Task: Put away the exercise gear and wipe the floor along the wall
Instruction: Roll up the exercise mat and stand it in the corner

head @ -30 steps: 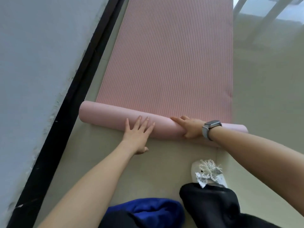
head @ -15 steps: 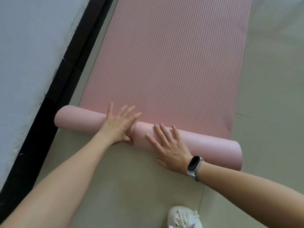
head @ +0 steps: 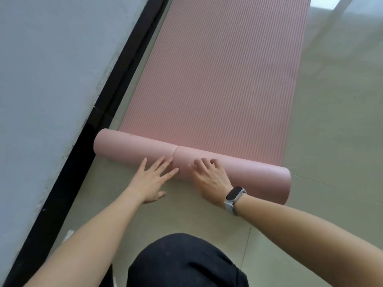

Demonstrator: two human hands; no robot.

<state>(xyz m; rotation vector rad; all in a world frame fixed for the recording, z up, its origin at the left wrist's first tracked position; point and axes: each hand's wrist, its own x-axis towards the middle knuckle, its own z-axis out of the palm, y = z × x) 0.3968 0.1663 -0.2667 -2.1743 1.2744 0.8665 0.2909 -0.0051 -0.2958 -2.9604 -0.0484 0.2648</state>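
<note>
Both palms flat, fingers spread: your left hand (head: 152,181) and right hand (head: 211,179) press the rolled end of the pink mat (head: 217,83), lying along the floor's wall edge; step: rolling; next: push evenly, keeping the roll straight

no readable text anywhere

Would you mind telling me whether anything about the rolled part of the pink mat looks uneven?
Yes: the pink mat's roll shows a step-like crease near its middle, just above the left hand. The portion toward the wall looks narrower than the portion beyond the right hand, so it appears to be rolling unevenly.
</note>
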